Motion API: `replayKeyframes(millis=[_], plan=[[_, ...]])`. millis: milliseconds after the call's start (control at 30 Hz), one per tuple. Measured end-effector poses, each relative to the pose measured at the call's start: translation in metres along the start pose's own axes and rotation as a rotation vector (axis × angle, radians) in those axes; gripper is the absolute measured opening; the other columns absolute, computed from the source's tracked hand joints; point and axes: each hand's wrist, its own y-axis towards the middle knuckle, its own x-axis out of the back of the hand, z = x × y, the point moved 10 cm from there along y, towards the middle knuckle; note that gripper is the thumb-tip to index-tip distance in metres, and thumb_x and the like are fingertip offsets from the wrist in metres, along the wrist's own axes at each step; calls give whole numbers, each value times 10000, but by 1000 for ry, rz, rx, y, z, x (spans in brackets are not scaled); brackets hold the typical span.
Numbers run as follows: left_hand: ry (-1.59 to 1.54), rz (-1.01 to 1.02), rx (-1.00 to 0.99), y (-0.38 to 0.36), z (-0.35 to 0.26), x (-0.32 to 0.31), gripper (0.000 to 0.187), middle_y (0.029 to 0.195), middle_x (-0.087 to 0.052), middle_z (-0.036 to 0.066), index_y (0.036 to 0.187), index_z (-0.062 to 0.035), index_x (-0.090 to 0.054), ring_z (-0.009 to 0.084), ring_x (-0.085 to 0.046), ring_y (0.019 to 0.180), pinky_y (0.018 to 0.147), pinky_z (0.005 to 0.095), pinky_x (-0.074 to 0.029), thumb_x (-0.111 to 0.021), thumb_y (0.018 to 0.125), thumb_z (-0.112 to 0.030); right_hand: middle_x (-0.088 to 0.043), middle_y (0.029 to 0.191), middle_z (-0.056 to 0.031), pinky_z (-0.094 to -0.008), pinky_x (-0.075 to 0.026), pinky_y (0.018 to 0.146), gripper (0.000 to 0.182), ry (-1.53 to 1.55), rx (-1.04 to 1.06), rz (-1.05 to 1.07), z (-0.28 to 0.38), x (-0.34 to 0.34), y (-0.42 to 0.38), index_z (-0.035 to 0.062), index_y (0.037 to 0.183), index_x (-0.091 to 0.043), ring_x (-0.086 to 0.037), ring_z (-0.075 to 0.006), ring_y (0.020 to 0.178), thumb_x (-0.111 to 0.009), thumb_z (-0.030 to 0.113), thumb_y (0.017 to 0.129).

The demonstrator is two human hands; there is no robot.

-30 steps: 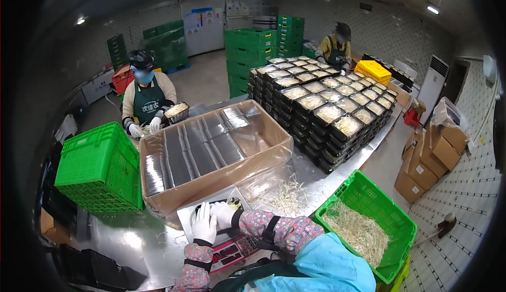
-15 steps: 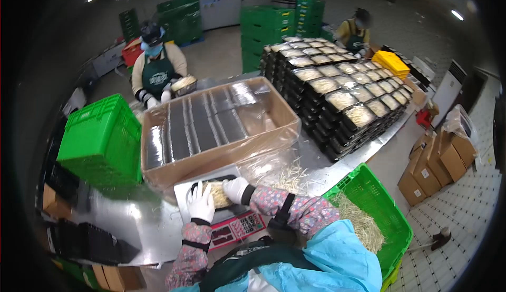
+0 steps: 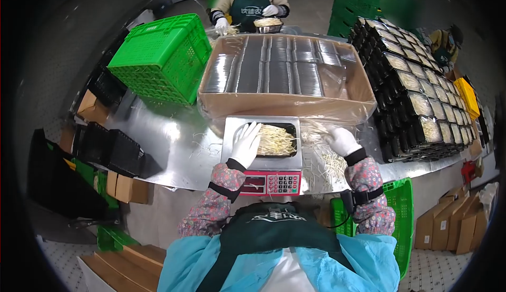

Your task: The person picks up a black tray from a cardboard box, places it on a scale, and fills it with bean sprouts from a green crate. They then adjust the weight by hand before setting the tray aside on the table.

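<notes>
A black tray of pale, thin sprout-like strands (image 3: 276, 140) rests on the metal plate of a red scale (image 3: 270, 183). My left hand (image 3: 246, 143), in a white glove, lies over the tray's left edge with its fingers stretched out. To the right of the scale, my right hand (image 3: 342, 141), also gloved, is at a loose pile of strands (image 3: 315, 133) on the metal table (image 3: 174, 157). Its fingers are bent toward the strands, and whether they pinch any is too small to tell. More strands lie scattered just below that hand.
Behind the scale stands a cardboard box (image 3: 284, 102) of stacked black trays. A green crate (image 3: 158, 54) is left of it, filled trays (image 3: 421, 97) are stacked right. A co-worker (image 3: 250, 4) stands across the table. Another green crate (image 3: 405, 223) is at lower right.
The view has swung right and straightened over the scale. My right hand has left the tray and moved right to the loose strands. My left hand stays at the tray's left side.
</notes>
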Motion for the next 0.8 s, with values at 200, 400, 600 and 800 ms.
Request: replayKeyframes(millis=[200, 400, 600, 800], plan=[[-459, -147, 154, -17, 37, 71, 414, 1330, -537, 177, 1329, 45, -481, 246, -479, 1265, 1074, 327, -336, -484, 965, -151, -652, 962, -240, -442, -482, 819, 285, 210, -184, -63, -98, -51, -37, 82, 1096, -632, -608, -408, 947, -635, 236, 856], [-109, 43, 210, -36, 59, 99, 574, 1376, -485, 193, 1377, -21, -446, 294, -445, 1307, 1071, 357, -362, -637, 879, -233, -674, 1019, -192, -380, -490, 850, 291, 202, -320, -91, -156, -96, -71, 64, 1134, -629, -644, -335, 983, -616, 174, 865], [-25, 209, -111, -9, 2, 58, 695, 1415, -409, 216, 1399, -31, -394, 383, -361, 1328, 1103, 447, -306, -639, 849, -379, -655, 1089, -205, -378, -476, 880, 335, 424, -238, -56, -149, -111, -49, 47, 1204, -591, -625, -346, 1026, -591, 126, 879], [226, 280, -372, 13, -61, -29, 483, 1388, -455, 124, 1371, -157, -458, 329, -394, 1282, 1033, 508, -324, -527, 900, -237, -664, 1013, -208, -380, -483, 847, 282, 310, -205, -90, -102, -100, -24, 45, 1140, -616, -628, -353, 983, -599, 155, 881]])
